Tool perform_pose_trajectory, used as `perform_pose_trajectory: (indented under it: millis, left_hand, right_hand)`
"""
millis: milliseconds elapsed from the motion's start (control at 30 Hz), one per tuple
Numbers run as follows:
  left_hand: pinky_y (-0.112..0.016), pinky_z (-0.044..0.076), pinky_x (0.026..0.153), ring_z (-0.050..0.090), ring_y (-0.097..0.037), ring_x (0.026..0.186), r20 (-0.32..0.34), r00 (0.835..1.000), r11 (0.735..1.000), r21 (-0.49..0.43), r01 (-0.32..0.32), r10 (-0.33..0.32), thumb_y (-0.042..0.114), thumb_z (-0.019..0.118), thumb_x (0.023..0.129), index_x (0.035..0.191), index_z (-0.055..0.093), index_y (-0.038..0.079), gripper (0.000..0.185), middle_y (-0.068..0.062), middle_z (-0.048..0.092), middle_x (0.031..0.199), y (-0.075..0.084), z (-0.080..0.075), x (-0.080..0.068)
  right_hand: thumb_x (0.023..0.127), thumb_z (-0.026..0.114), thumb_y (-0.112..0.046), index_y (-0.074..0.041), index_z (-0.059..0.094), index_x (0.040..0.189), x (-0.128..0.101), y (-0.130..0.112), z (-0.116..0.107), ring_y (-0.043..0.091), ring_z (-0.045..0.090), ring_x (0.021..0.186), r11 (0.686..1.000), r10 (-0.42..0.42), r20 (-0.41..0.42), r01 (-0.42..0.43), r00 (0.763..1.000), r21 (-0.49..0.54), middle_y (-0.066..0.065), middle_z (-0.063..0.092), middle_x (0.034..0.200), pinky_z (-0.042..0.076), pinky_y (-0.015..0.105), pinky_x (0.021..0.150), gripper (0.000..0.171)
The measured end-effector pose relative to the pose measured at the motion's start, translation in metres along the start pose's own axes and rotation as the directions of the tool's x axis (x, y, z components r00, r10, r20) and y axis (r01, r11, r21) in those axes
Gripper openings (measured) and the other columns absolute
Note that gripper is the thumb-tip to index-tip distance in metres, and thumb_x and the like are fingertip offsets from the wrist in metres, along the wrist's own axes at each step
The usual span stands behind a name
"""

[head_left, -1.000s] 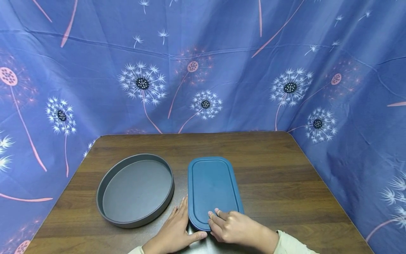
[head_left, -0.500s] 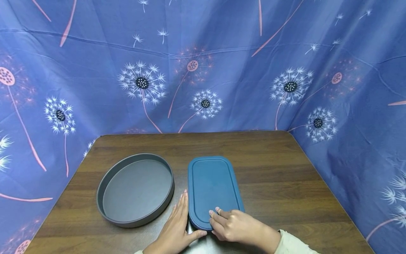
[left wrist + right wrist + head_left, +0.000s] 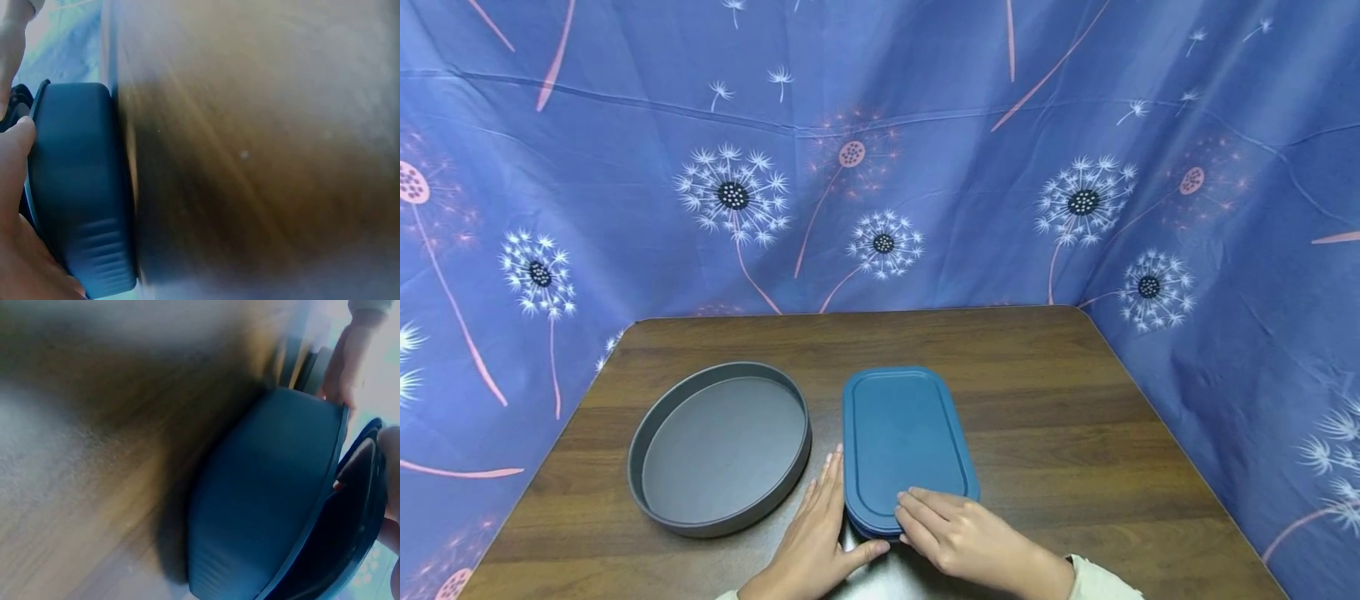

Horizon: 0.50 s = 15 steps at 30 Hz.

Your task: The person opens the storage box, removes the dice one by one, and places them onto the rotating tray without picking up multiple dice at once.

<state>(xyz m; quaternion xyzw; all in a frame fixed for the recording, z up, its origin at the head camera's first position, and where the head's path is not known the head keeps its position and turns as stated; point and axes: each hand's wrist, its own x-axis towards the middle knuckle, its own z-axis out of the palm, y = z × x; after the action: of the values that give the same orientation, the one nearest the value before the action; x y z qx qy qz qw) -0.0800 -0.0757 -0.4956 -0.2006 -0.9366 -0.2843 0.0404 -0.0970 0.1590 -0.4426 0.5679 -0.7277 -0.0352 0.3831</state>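
A rectangular food container [image 3: 256,487] with a blue lid [image 3: 898,442] sits on the table, right of centre. My left hand [image 3: 812,525] lies along its left side, fingers straight, the thumb reaching across the near end at the rim. My right hand [image 3: 962,533] grips the lid at the near right corner, fingers on top and the thumb hidden beneath. In the right wrist view, a dark gap opens between the lid and the container wall there. Ridges mark the container's side [image 3: 75,175] in the left wrist view.
Left of the container stands a round, dark grey pan [image 3: 726,450] with a low rim and nothing in it. The wooden table [image 3: 1060,433] ends at a blue curtain [image 3: 955,167] printed with dandelions at the back and sides.
The near end of the lid has risen a little, and more of the rim beneath shows. The right hand's fingers have drawn together on the lid. The left hand stays almost still.
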Motion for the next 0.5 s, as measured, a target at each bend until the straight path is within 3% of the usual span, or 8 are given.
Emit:
perform_pose_trajectory:
  millis: [200,367,500]
  left_hand:
    - [-0.059,0.027,0.109,0.016,-0.035,0.145,-0.010,1.000,1.000,0.021,-0.011,0.011,0.074,0.053,0.080,0.153,0.005,0.001,0.113,-0.012,0.003,0.161,0.001,-0.001,0.000]
    - [-0.058,0.027,0.109,0.016,-0.034,0.145,-0.017,1.000,0.999,0.041,-0.012,0.012,0.075,0.050,0.080,0.153,0.008,0.001,0.112,-0.013,0.005,0.160,0.001,-0.001,0.000]
    - [-0.058,0.027,0.109,0.017,-0.035,0.145,-0.021,1.000,0.999,0.044,-0.011,0.012,0.076,0.050,0.080,0.153,0.010,0.001,0.113,-0.014,0.006,0.160,0.002,-0.001,0.000]
  right_hand:
    - [0.105,0.036,-0.017,-0.005,0.068,0.102,-0.002,-0.005,-0.005,0.012,0.058,0.076,0.998,0.061,0.063,-0.060,0.996,-0.014,0.000,0.065,0.090,0.050,0.020,0.064,0.035]
    - [0.104,0.023,-0.007,-0.003,0.067,0.106,0.001,-0.010,-0.010,0.014,0.052,0.075,0.995,0.087,0.147,-0.079,0.985,-0.057,0.002,0.061,0.089,0.045,0.024,0.062,0.044]
    - [0.103,0.021,-0.006,-0.002,0.067,0.106,0.005,-0.015,-0.011,0.016,0.049,0.075,0.991,0.095,0.171,-0.076,0.981,-0.113,0.004,0.059,0.089,0.041,0.026,0.061,0.046]
